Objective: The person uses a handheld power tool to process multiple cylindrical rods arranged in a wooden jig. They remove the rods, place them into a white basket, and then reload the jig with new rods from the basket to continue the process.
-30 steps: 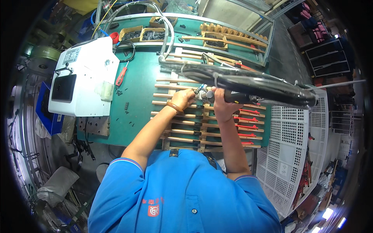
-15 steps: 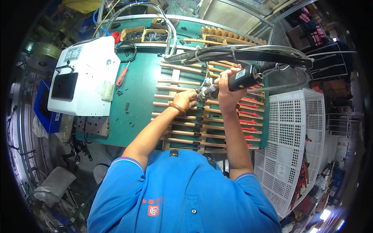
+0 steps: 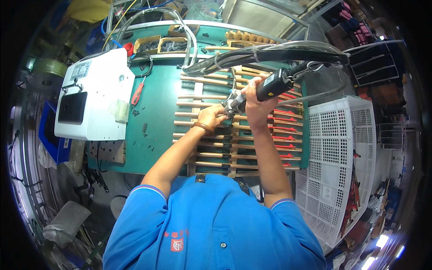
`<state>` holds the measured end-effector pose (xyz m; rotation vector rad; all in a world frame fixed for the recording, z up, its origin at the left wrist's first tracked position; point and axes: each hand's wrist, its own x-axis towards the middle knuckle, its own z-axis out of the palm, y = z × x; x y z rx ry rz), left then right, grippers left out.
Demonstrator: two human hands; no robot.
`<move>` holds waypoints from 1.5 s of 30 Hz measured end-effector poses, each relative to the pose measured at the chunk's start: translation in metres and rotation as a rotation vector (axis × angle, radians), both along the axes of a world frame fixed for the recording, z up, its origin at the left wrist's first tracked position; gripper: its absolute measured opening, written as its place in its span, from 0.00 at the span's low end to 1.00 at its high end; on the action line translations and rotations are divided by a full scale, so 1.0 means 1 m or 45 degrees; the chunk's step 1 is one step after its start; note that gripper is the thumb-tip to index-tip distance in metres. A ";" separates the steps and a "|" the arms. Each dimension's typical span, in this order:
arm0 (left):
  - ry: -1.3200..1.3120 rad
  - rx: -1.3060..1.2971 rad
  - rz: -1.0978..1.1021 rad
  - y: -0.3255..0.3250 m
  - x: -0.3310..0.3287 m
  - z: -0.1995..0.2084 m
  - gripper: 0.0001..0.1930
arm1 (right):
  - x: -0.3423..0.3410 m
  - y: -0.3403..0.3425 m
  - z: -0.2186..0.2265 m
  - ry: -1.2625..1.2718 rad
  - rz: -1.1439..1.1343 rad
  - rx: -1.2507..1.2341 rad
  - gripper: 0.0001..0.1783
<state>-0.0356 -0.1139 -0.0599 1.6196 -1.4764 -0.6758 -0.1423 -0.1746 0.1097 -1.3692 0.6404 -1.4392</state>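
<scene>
My right hand (image 3: 258, 104) is wrapped round a black handheld electric screwdriver (image 3: 272, 85), tilted with its metal nose pointing down and left. Beside that nose, my left hand (image 3: 211, 117) has its fingers pinched together at a rod; whatever lies between the fingertips is hidden. Several wood-coloured rods (image 3: 183, 123) lie side by side across a wooden rack (image 3: 233, 158). Small black fittings (image 3: 227, 145) sit midway along them, and red pieces (image 3: 288, 138) are at their right ends. The tool's tip meets the work close to my left fingers, where the exact contact is hard to see.
On the left of the green table (image 3: 155, 112) stands a white machine (image 3: 96, 99), with a red-handled screwdriver (image 3: 137, 94) nearby. Boxes of black parts (image 3: 173, 46) are at the back. Thick hoses (image 3: 220, 63) arch over the rods. A white plastic crate (image 3: 326, 135) stands at right.
The view has shifted slightly. The power screwdriver and both hands stay at about the same spot over the rods, the tool tilted a little differently.
</scene>
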 end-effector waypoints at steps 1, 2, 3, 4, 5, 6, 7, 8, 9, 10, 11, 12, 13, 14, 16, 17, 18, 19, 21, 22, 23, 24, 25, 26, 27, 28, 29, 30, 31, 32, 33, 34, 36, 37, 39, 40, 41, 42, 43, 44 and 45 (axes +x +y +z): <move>-0.072 0.009 -0.003 -0.001 0.000 0.002 0.13 | 0.001 0.000 0.000 -0.022 0.012 -0.010 0.17; -0.076 0.038 0.005 0.000 -0.001 0.003 0.13 | 0.000 -0.001 0.000 -0.044 0.025 -0.020 0.18; -0.073 0.109 -0.022 -0.001 -0.001 0.005 0.11 | -0.004 -0.003 -0.001 0.045 0.064 -0.077 0.17; -0.074 0.188 -0.041 0.000 0.000 0.011 0.10 | -0.009 -0.006 -0.003 0.013 0.129 -0.121 0.19; -0.066 0.222 -0.052 0.000 -0.001 0.012 0.10 | -0.014 -0.010 -0.004 -0.019 0.194 -0.164 0.20; -0.065 0.184 -0.058 0.000 -0.002 0.017 0.10 | -0.017 -0.014 -0.006 -0.050 0.259 -0.208 0.22; -0.070 0.184 -0.056 0.001 -0.001 0.013 0.10 | -0.014 -0.008 0.002 -0.026 0.197 -0.255 0.30; -0.075 0.184 -0.055 0.001 0.000 0.007 0.10 | -0.014 -0.007 0.003 -0.024 0.210 -0.217 0.31; -0.071 0.129 -0.045 0.000 0.000 0.003 0.10 | -0.017 -0.007 0.003 -0.021 0.224 -0.180 0.33; -0.066 0.077 -0.039 -0.001 0.000 0.001 0.10 | -0.020 -0.007 0.003 -0.016 0.234 -0.140 0.34; -0.060 0.025 -0.032 -0.001 -0.001 -0.001 0.11 | -0.022 -0.008 0.004 0.024 0.250 -0.156 0.36; -0.082 0.028 -0.032 -0.001 0.000 -0.003 0.11 | -0.024 -0.006 0.004 0.004 0.260 -0.133 0.35; -0.099 0.031 -0.033 0.000 -0.001 0.000 0.11 | -0.025 -0.006 0.004 -0.026 0.299 -0.115 0.35; -0.118 0.034 -0.034 0.001 -0.001 0.002 0.10 | -0.026 -0.006 0.005 -0.056 0.339 -0.097 0.34; -0.053 0.001 -0.043 0.000 -0.001 -0.003 0.10 | -0.028 -0.007 0.009 -0.056 0.363 -0.088 0.34; -0.056 0.001 -0.046 -0.001 -0.002 -0.003 0.10 | -0.029 -0.007 0.010 -0.055 0.372 -0.085 0.34; -0.059 0.001 -0.049 -0.001 -0.002 -0.002 0.10 | -0.029 -0.008 0.010 -0.024 0.373 -0.100 0.35; -0.050 -0.012 -0.054 0.000 -0.001 -0.001 0.10 | -0.029 -0.008 0.009 0.005 0.375 -0.114 0.36; -0.048 -0.009 -0.049 0.001 -0.001 -0.001 0.10 | -0.028 -0.008 0.008 0.046 0.317 -0.114 0.35; -0.047 -0.006 -0.048 0.002 -0.001 -0.001 0.10 | -0.026 -0.006 0.007 0.057 0.256 -0.097 0.34; -0.068 -0.025 -0.061 0.002 -0.001 -0.002 0.10 | -0.023 -0.004 0.007 0.067 0.195 -0.081 0.33; -0.089 -0.045 -0.074 0.002 0.000 -0.002 0.10 | -0.020 -0.002 0.007 0.078 0.134 -0.064 0.33; -0.109 -0.065 -0.088 0.001 0.001 -0.002 0.11 | -0.013 -0.001 0.011 0.023 0.067 -0.101 0.28; -0.117 -0.072 -0.101 0.001 0.002 -0.002 0.11 | -0.011 -0.002 0.008 0.030 0.033 -0.080 0.27; -0.125 -0.079 -0.115 0.002 0.003 -0.003 0.12 | -0.010 -0.002 0.003 0.036 0.001 -0.059 0.26; -0.131 -0.089 -0.133 0.001 0.004 -0.001 0.12 | -0.008 -0.002 0.003 0.046 -0.037 -0.041 0.25; -0.189 -0.108 -0.194 0.002 0.010 0.000 0.13 | -0.004 0.001 0.004 0.013 -0.099 -0.015 0.20; -0.248 -0.126 -0.229 0.003 0.016 0.002 0.13 | -0.005 0.000 0.003 0.034 -0.089 -0.046 0.20; -0.306 -0.142 -0.263 0.004 0.022 0.003 0.13 | -0.005 -0.001 0.001 0.055 -0.076 -0.074 0.20; -0.364 -0.159 -0.298 0.006 0.026 0.005 0.13 | -0.005 -0.002 -0.001 0.076 -0.065 -0.103 0.20; -0.364 -0.211 -0.274 0.006 0.027 0.007 0.13 | -0.004 -0.004 -0.003 0.066 -0.082 -0.139 0.19; -0.312 -0.226 -0.247 0.007 0.029 0.001 0.13 | -0.002 -0.002 -0.004 0.062 -0.069 -0.128 0.19; -0.208 -0.256 -0.191 0.007 0.031 -0.013 0.13 | 0.001 0.002 -0.005 0.053 -0.043 -0.106 0.19; -0.188 -0.276 -0.172 0.006 0.029 -0.012 0.12 | 0.001 0.002 -0.005 0.049 -0.044 -0.110 0.19; -0.162 -0.245 -0.171 0.004 0.030 -0.010 0.10 | 0.001 0.002 -0.006 0.040 -0.044 -0.118 0.19; -0.150 -0.230 -0.170 0.004 0.030 -0.010 0.09 | 0.001 0.001 -0.008 0.070 -0.065 -0.148 0.19; -0.140 -0.237 -0.173 0.003 0.030 -0.009 0.09 | -0.001 -0.001 -0.012 0.099 -0.085 -0.177 0.18; -0.130 -0.244 -0.176 0.003 0.030 -0.009 0.09 | -0.001 -0.003 -0.015 0.128 -0.105 -0.208 0.18; -0.119 -0.246 -0.178 0.003 0.030 -0.008 0.09 | 0.001 -0.003 -0.016 0.123 -0.106 -0.198 0.18; -0.131 -0.242 -0.182 0.003 0.030 -0.007 0.08 | 0.003 -0.002 -0.016 0.117 -0.107 -0.188 0.18; -0.143 -0.238 -0.186 0.003 0.031 -0.007 0.08 | 0.005 -0.002 -0.017 0.111 -0.107 -0.178 0.17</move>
